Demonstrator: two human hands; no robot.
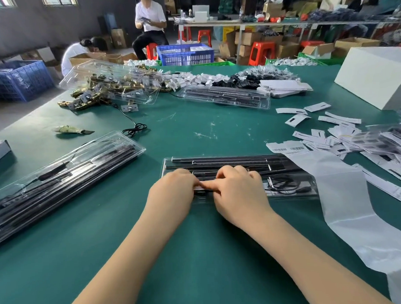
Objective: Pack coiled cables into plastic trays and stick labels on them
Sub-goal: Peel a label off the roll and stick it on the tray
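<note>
Both hands, left hand (173,188) and right hand (237,188), curl their fingertips onto a white label (202,186) atop the filled plastic tray (288,170) on the green table (200,256) (labelling, seemingly), so smoothing it flat likely comes next.
</note>
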